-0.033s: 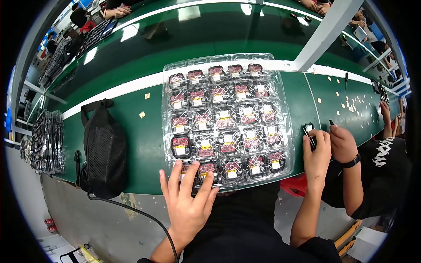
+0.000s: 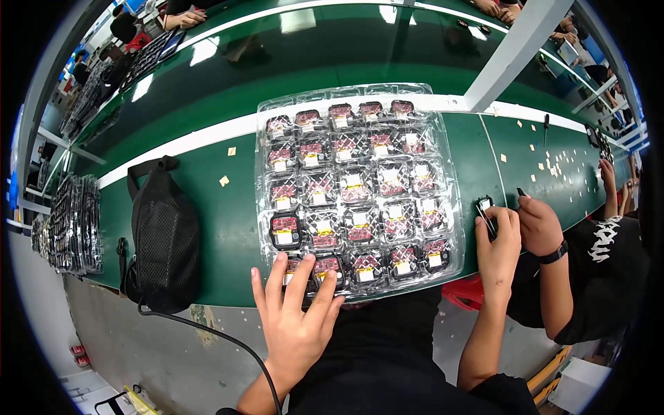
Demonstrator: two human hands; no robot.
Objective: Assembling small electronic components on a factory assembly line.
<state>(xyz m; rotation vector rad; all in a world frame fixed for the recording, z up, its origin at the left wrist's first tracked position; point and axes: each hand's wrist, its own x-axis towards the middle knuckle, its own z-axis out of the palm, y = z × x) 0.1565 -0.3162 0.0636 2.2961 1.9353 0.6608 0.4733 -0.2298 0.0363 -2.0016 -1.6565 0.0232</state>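
Observation:
My left hand lies over the near left corner of a clear plastic tray, fingers spread. Its fingertips rest at two square black watch cases in the front row. Just beyond them another black watch case sits higher than its neighbours, its red circuit board and white label showing. To the right of the tray, my right hand pinches metal tweezers. They reach along a small black watch case; whether the fingers also grip this case I cannot tell.
A co-worker's hand with a wristband holds a small black piece close by on the right. A black mesh bag stands left on the green table, beyond it stacked trays. Yellowish chips and a white post are at the far right.
My right hand, the tweezers and the watch case by it have shifted slightly left. The co-worker's hand has also moved a little left. My left hand stays where it was.

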